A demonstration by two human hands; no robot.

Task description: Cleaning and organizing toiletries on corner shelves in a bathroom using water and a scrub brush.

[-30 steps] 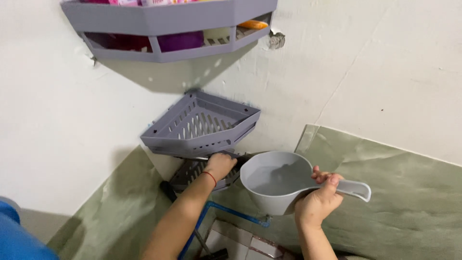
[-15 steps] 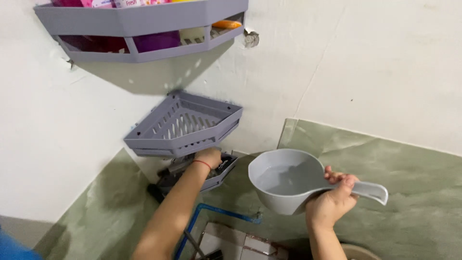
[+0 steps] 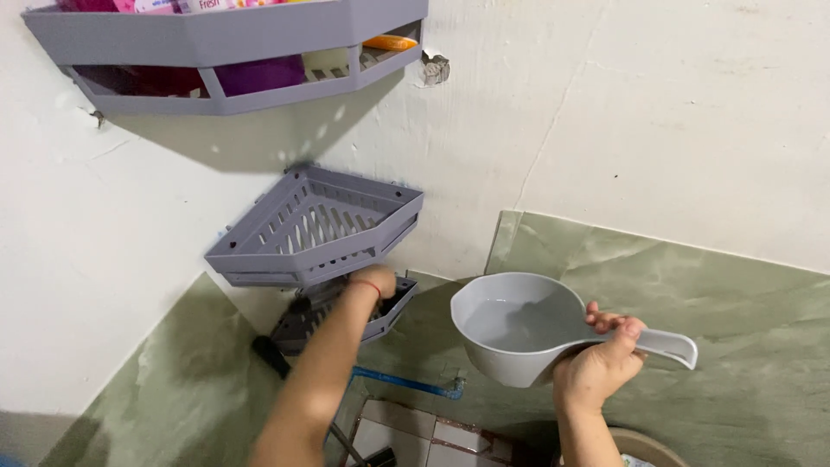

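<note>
My right hand grips the handle of a grey plastic water dipper that holds some water, kept level in front of the green lower wall. My left hand reaches into the lowest grey corner shelf, just under the empty middle corner shelf. Its fingers are tucked between the two shelves, so what they touch is hidden. A red thread circles that wrist.
A top grey corner shelf holds pink, purple and orange items. A blue pipe runs low along the wall. A dark handle leans below the shelves. Tiles and a round brown rim lie at the bottom.
The view has shifted right, so the shelves sit further left. My left hand has moved higher, under the middle shelf. The dipper has drifted slightly right and stays level.
</note>
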